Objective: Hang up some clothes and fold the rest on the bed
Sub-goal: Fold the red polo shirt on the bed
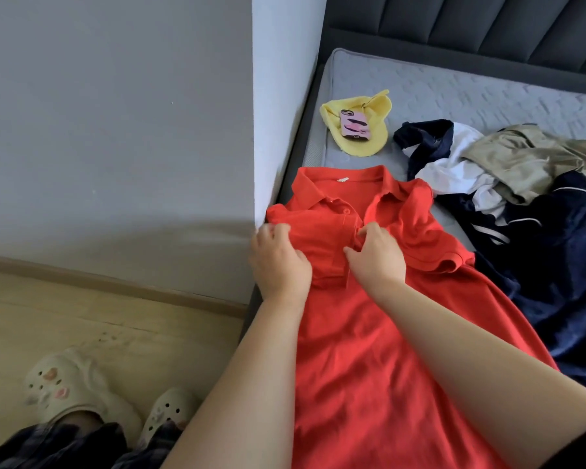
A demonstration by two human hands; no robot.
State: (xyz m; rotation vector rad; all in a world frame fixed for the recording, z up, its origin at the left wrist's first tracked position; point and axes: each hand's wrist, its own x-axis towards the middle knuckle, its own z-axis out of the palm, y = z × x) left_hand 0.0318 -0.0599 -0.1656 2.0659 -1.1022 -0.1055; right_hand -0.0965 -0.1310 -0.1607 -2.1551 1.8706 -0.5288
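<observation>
- Looking down from the head view, a red polo garment (369, 333) lies face up along the near left edge of the bed (487, 89). Its collar points toward the top of the frame and its hem runs off the bottom edge.
- The left grip (279, 262), at centre frame, has its fingers curled into the fabric at the garment's left-of-frame shoulder, where the sleeve meets the white wall corner (281, 96).
- The right grip (376, 255), just beside it, has its fingertips bent and is pinching the button placket below the open collar; one button shows just above the fingers.
- Both bare forearms cross the garment's body from the bottom of the frame.
- Above the collar, near the mattress corner, a yellow cloth (362, 147) lies flat with a phone in a pink case (355, 125) resting on it.
- At right of the frame sits a loose pile touching the garment's right-of-frame sleeve: a navy and white piece (427, 140), a khaki piece (528, 160) on top, and a dark navy piece (555, 265) spreading toward the lower right.
- A dark padded headboard (487, 18) runs across the upper right.
- A grey wall (115, 113) fills the upper left, above a wooden floor (82, 316).
- At the lower left, two cream clogs (65, 384) are on the person's feet, with dark plaid trouser legs at the frame edge.
</observation>
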